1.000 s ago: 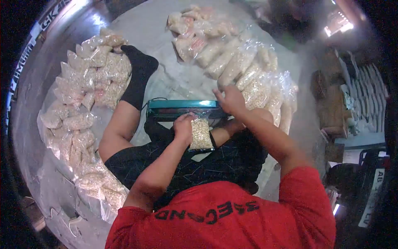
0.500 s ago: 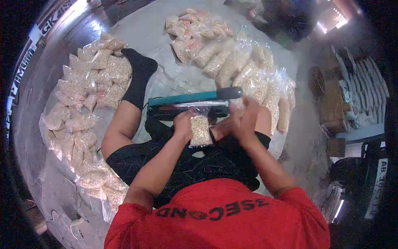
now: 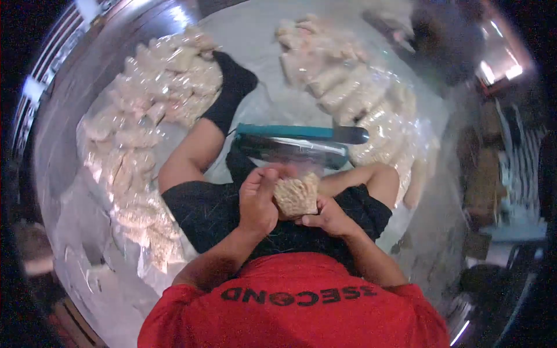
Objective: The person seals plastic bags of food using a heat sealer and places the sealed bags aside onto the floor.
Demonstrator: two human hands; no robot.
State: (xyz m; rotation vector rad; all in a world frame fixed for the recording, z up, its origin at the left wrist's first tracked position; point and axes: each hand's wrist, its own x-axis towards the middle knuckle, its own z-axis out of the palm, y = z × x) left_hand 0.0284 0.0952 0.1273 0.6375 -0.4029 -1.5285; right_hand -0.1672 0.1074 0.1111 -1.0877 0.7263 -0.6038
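Observation:
Between my two hands is a clear plastic bag (image 3: 296, 194) of pale pieces, held over my lap. My left hand (image 3: 261, 200) is closed on the bag's upper left part, near its open-looking clear top. At the lower right corner, my right hand (image 3: 329, 217) grips the same bag with thumb and fingers. Just beyond the bag lies a teal sealer (image 3: 284, 131) with a dark-ended arm, which looks raised over its base. The bag's clear top is blurred and overlaps the sealer's front edge.
Filled clear bags (image 3: 136, 139) form a long pile on the left. Another pile of filled bags (image 3: 348, 87) curves from the top to the right, past my bent legs. At the upper right a dark, blurred shape is hard to make out. Stacked items (image 3: 519, 168) stand at the far right.
My right hand has left the sealer's arm and come down to the bag's lower right corner. The bag has tilted and moved off the sealer toward me. The whole view has shifted.

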